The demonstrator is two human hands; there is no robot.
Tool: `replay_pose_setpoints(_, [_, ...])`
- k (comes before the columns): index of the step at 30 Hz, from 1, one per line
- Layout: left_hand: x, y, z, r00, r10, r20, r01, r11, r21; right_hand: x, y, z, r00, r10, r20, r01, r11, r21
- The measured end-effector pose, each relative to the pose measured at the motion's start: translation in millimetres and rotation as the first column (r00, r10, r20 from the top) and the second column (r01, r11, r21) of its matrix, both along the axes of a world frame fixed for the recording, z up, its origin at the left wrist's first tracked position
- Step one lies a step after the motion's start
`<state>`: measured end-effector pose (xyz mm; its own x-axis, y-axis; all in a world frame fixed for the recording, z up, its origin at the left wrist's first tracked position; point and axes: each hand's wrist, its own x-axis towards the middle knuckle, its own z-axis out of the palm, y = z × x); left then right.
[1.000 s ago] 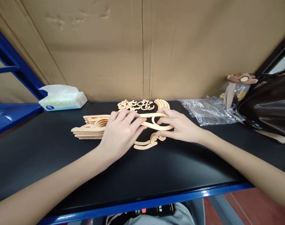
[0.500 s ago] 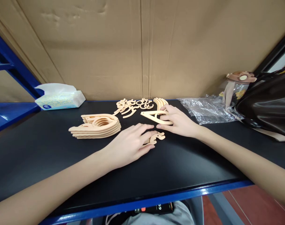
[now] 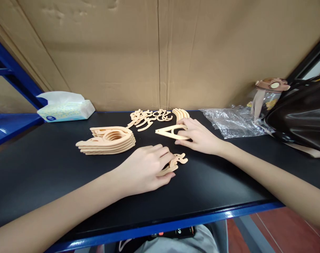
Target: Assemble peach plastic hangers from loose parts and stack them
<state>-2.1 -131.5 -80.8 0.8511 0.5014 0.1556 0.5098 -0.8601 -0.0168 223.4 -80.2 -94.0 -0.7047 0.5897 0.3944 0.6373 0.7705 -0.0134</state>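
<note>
My left hand (image 3: pixel 146 169) is closed round cream plastic hooked pieces (image 3: pixel 178 160), low over the black table; their forked ends stick out past my fingertips. Behind it, my right hand (image 3: pixel 200 136) grips a pale A-shaped plastic piece (image 3: pixel 163 130) whose pointed end faces left. To the left lies a neat stack of folded cream hanger pieces (image 3: pixel 109 141). A loose pile of curved hooks (image 3: pixel 142 117) sits at the back middle, and several curved arms (image 3: pixel 180 113) lie just behind my right hand.
A tissue pack (image 3: pixel 66 107) stands at the back left. Crumpled clear plastic (image 3: pixel 232 121), a bottle (image 3: pixel 270 93) and a dark bag (image 3: pixel 302 116) are at the right. A blue edge (image 3: pixel 175 226) runs along the table's front, with a phone (image 3: pixel 184 232) below it.
My left hand has moved slightly toward me and its fingers have curled in round the hooked pieces. The A-shaped piece has shifted a little left in my right hand.
</note>
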Motion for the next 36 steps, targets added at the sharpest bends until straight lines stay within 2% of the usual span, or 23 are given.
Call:
replay_pose_setpoints(4, [-0.8, -0.4, -2.4, 1.0, -0.012, 0.027, 0.013, 0.999, -0.043, -1.6, -2.3, -0.2, 1.0, 0.011, 0.001, -0.011, 0.999, 0.034])
replay_pose_setpoints(9, [-2.3, 0.6, -4.8, 0.999, -0.032, 0.044, 0.033, 0.999, -0.023, -4.7, -5.9, 2.2, 1.0, 0.01, 0.001, -0.01, 0.994, 0.104])
replay_pose_setpoints(13, [-1.6, 1.4, -5.2, 0.998, -0.07, 0.012, 0.068, 0.992, 0.111, -6.1, -7.5, 3.5, 0.999, 0.028, -0.042, -0.021, 0.986, 0.163])
replay_pose_setpoints(16, [-1.4, 2.8, -5.2, 0.996, -0.084, 0.005, 0.081, 0.968, 0.237, -5.9, -7.4, 2.4, 0.988, 0.06, -0.141, -0.023, 0.967, 0.253])
replay_pose_setpoints(19, [-2.7, 4.0, -4.3, 0.996, -0.082, 0.022, 0.072, 0.953, 0.296, -5.3, -7.6, 0.6, 0.972, 0.1, -0.21, -0.033, 0.952, 0.303])
replay_pose_setpoints(23, [-4.0, 3.5, -2.4, 0.997, -0.014, 0.08, -0.007, 0.967, 0.254, -6.1, -9.8, -0.6, 0.962, 0.113, -0.248, -0.043, 0.961, 0.273])
replay_pose_setpoints(26, [-4.0, 3.9, -1.5, 0.981, 0.115, 0.158, -0.138, 0.98, 0.143, -7.4, -12.3, 0.0, 0.959, 0.084, -0.269, -0.021, 0.974, 0.228])
replay_pose_setpoints(30, [-5.5, 5.9, 0.2, 0.947, 0.192, 0.256, -0.199, 0.98, 0.001, -8.3, -14.4, 0.5, 0.96, 0.071, -0.27, -0.012, 0.977, 0.213])
replay_pose_setpoints(36, [-6.1, 0.8, 7.7, 0.893, 0.284, 0.349, -0.297, 0.955, -0.017, -8.8, -15.7, -1.1, 0.96, 0.051, -0.274, 0.02, 0.968, 0.252])
